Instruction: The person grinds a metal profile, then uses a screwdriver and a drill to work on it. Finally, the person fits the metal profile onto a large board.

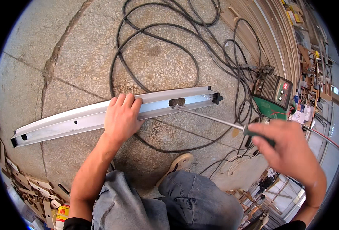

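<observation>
A long silver metal channel [87, 117] lies slantwise across in front of me, with a blue strip along part of its inside and black ends. My left hand [122, 117] is closed over its middle, fingers hooked across the far edge. Gripped in my right hand [286, 149] is a slim file [219, 121] with a dark green handle. The file's thin tip reaches the near edge of an oblong hole [177, 102] in the channel's right part. Fingers hide some of the handle.
Black cable [160, 25] loops over the speckled floor [81, 57] beyond the channel. A green and black power unit [272, 94] stands at right, beside stacked long boards [271, 34]. Wooden offcuts [33, 188] and a yellow-red container [62, 214] are at lower left. My shoe [181, 163] is near.
</observation>
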`<state>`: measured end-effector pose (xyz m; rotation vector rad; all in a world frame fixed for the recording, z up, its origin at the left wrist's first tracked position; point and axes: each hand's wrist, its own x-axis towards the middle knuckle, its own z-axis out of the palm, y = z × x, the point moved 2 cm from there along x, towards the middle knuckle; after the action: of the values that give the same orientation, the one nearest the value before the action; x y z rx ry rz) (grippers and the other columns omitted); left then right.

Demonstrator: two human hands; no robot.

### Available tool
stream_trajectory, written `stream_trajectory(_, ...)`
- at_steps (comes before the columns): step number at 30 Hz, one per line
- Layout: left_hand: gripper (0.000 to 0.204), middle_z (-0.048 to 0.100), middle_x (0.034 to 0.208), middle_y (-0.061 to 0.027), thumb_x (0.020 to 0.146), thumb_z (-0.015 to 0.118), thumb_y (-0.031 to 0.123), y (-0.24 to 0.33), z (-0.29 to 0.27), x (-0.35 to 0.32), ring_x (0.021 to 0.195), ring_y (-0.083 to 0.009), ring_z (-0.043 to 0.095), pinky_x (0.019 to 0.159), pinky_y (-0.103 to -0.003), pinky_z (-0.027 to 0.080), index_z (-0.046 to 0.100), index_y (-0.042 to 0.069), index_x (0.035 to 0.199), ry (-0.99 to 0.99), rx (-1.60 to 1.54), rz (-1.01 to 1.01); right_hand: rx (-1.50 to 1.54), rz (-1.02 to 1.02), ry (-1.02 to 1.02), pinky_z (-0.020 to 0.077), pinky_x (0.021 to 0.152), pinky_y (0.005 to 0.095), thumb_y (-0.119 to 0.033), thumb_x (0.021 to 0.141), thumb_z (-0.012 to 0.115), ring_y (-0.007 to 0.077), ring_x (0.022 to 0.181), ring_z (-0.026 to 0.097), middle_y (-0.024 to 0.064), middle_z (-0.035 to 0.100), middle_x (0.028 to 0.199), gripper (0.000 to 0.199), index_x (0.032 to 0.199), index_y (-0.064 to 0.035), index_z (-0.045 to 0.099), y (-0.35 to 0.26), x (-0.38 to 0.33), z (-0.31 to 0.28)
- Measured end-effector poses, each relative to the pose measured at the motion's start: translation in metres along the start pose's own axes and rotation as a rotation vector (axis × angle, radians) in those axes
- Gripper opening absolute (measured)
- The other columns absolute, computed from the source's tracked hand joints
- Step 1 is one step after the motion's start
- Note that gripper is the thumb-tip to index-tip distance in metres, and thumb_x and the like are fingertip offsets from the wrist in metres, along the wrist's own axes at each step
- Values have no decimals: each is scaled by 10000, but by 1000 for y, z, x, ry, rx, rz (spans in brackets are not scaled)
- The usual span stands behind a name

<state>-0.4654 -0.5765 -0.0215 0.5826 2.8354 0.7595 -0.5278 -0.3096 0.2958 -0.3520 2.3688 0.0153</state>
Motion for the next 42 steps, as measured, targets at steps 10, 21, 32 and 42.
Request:
stream_trajectory(10, 658, 631, 1040, -39, 586, 928, 198, 6, 8, 4, 988, -262, 616, 871, -411, 484, 710, 101, 1199, 0, -23, -34, 15, -9, -10, 409, 477, 354, -120, 798, 854, 208, 586, 560, 61, 563, 834, 490, 1271, -51, 748, 0, -37, 43)
stream_trajectory(21, 669, 644, 1058, -59, 572, 882, 145, 7, 4, 11, 980, -289, 632, 854, -430, 495, 714, 98, 1218, 13, -8, -33, 39, 88, 12, 480, 540, 400, -65, 828, 850, 268, 616, 618, 123, 664, 898, 472, 1280, -19, 722, -14, -45, 63)
stream_trajectory(32, 537, 612, 967, -55, 605, 894, 220, 15, 11, 1, 912, -284, 616, 827, -433, 491, 728, 139, 1109, 136, 71, 66, 1170, 704, 234, 554, 835, 276, -149, 989, 789, 87, 941, 683, 114, 792, 1079, 385, 1328, 19, 717, -1, -114, 186)
stream_trajectory(42, 564, 650, 1042, -63, 666, 932, 327, 0, 7, -2, 1029, -298, 628, 938, -435, 504, 744, 120, 1156, 49, 37, 58, 45, 75, 170, 592, 733, 505, -183, 929, 743, 451, 849, 743, 205, 781, 949, 262, 1132, -20, 720, -29, -56, 71)
